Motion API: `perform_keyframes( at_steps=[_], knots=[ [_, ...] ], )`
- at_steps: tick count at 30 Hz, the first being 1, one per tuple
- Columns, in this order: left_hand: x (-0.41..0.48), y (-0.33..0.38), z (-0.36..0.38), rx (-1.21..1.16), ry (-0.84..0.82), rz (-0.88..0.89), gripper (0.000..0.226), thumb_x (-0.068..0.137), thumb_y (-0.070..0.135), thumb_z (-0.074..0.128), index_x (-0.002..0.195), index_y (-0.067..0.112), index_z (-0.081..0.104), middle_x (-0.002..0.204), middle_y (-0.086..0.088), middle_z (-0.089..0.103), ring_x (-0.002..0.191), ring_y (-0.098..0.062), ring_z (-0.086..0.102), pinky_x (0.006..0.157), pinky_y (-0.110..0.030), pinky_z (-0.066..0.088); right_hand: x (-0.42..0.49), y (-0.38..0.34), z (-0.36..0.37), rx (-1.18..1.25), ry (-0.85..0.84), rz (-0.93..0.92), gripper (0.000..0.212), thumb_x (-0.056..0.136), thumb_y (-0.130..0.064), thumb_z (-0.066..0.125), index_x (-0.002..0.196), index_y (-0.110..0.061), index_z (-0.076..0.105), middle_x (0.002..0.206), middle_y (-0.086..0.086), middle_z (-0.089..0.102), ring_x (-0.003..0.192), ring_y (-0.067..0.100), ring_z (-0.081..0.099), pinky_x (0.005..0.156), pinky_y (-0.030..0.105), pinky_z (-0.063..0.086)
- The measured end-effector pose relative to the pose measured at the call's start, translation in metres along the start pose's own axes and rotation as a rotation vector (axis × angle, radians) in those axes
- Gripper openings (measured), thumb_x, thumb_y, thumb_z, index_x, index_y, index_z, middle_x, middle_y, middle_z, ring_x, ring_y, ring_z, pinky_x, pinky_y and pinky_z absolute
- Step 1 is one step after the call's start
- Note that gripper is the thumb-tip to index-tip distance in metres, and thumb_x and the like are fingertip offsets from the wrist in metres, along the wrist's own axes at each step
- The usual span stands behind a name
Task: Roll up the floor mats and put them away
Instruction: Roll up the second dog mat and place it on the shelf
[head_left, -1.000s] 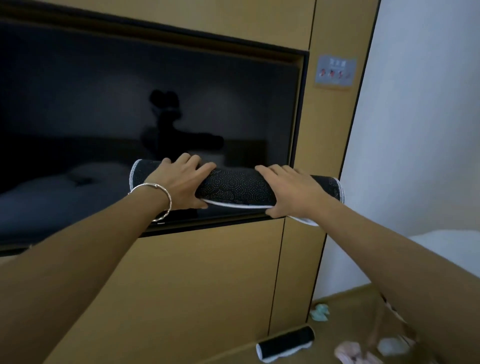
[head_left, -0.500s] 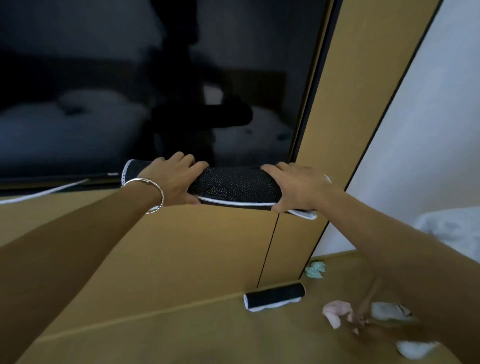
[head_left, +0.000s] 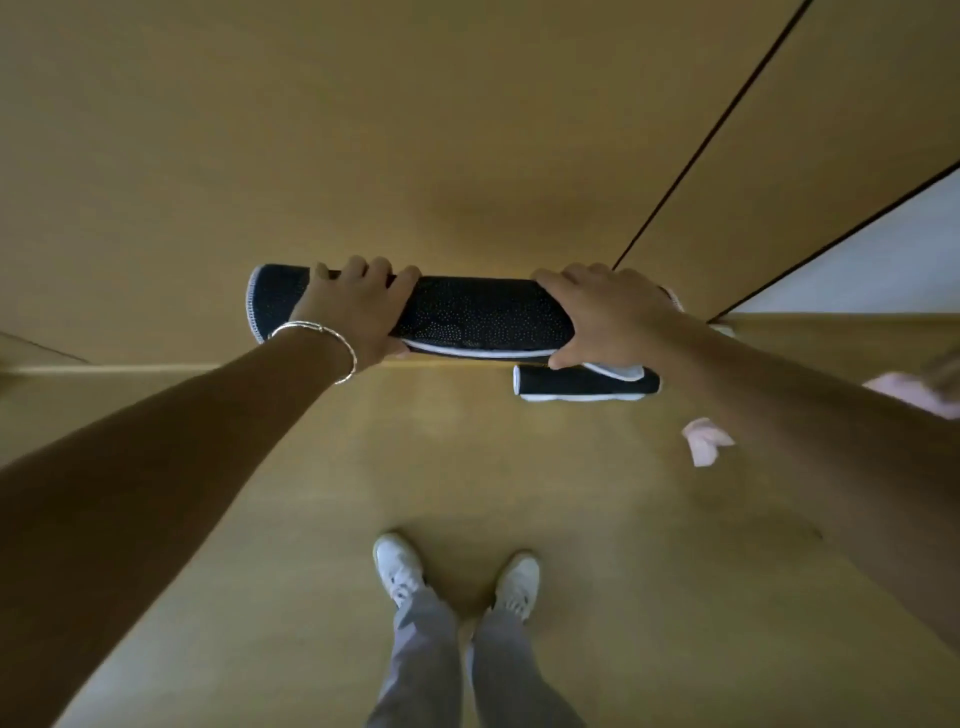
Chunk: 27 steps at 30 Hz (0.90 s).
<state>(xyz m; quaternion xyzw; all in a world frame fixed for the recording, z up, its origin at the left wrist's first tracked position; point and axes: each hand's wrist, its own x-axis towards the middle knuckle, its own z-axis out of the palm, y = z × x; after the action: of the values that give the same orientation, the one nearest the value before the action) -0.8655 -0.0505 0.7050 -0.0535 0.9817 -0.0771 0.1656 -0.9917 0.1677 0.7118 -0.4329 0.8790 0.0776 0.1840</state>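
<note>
Mat (head_left: 483, 317), rolled and dark, held level before me against wooden panels (head_left: 415, 130); my left hand (head_left: 358, 312) and right hand (head_left: 608, 317) wrap fingers round its ends; second roll (head_left: 576, 383) lies on the floor (head_left: 519, 467) at the panels' foot.

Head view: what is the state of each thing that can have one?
Held mat: rolled up, off the floor, level.
Left grip: holds the held mat near its left end.
Right grip: holds it near its right end.
Second mat: rolled up, lying on the floor.
Pink cloth: crumpled on the floor.
</note>
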Motion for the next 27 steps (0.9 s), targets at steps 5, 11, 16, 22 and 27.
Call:
perform_keyframes(
  at_steps=[5, 11, 16, 22, 27],
  knots=[
    [0.048, 0.022, 0.137, -0.028, -0.129, -0.057, 0.067, 0.081, 0.048, 0.064, 0.131, 0.020, 0.030, 0.121, -0.007, 0.048, 0.109, -0.031, 0.050, 0.091, -0.053, 0.043, 0.070, -0.009, 0.144, 0.067, -0.082, 0.008, 0.081, 0.076, -0.039, 0.069, 0.141, -0.021, 0.025, 0.130, 0.008, 0.043, 0.118, 0.030, 0.043, 0.096, 0.044, 0.036],
    [0.109, 0.027, 0.307, 0.040, -0.199, -0.075, 0.072, 0.077, 0.049, 0.068, 0.130, 0.020, 0.028, 0.119, -0.006, 0.045, 0.108, -0.028, 0.049, 0.083, -0.048, 0.047, 0.156, -0.029, 0.315, 0.068, -0.098, 0.003, 0.086, 0.077, -0.027, 0.069, 0.145, -0.018, 0.017, 0.135, 0.009, 0.038, 0.124, 0.031, 0.037, 0.106, 0.047, 0.029],
    [0.163, 0.032, 0.430, 0.058, -0.230, -0.082, 0.079, 0.072, 0.051, 0.072, 0.127, 0.018, 0.026, 0.120, -0.008, 0.043, 0.110, -0.029, 0.047, 0.078, -0.048, 0.051, 0.229, -0.031, 0.435, 0.015, -0.047, -0.022, 0.091, 0.075, -0.028, 0.071, 0.147, -0.016, 0.016, 0.135, 0.010, 0.039, 0.123, 0.032, 0.039, 0.106, 0.050, 0.030],
    [0.220, 0.040, 0.550, 0.149, -0.130, -0.100, 0.075, 0.077, 0.052, 0.067, 0.126, 0.015, 0.025, 0.120, -0.009, 0.041, 0.109, -0.028, 0.045, 0.079, -0.048, 0.049, 0.300, -0.021, 0.541, -0.037, 0.041, -0.027, 0.085, 0.076, -0.031, 0.074, 0.144, -0.017, 0.026, 0.132, 0.010, 0.046, 0.118, 0.034, 0.045, 0.099, 0.046, 0.034],
    [0.259, 0.041, 0.604, 0.139, -0.001, -0.127, 0.066, 0.079, 0.043, 0.066, 0.125, 0.012, 0.030, 0.116, -0.015, 0.043, 0.104, -0.033, 0.045, 0.078, -0.050, 0.044, 0.342, -0.003, 0.581, -0.058, 0.122, -0.005, 0.087, 0.077, -0.032, 0.075, 0.146, -0.018, 0.025, 0.135, 0.011, 0.043, 0.120, 0.034, 0.042, 0.100, 0.046, 0.031]
  ],
)
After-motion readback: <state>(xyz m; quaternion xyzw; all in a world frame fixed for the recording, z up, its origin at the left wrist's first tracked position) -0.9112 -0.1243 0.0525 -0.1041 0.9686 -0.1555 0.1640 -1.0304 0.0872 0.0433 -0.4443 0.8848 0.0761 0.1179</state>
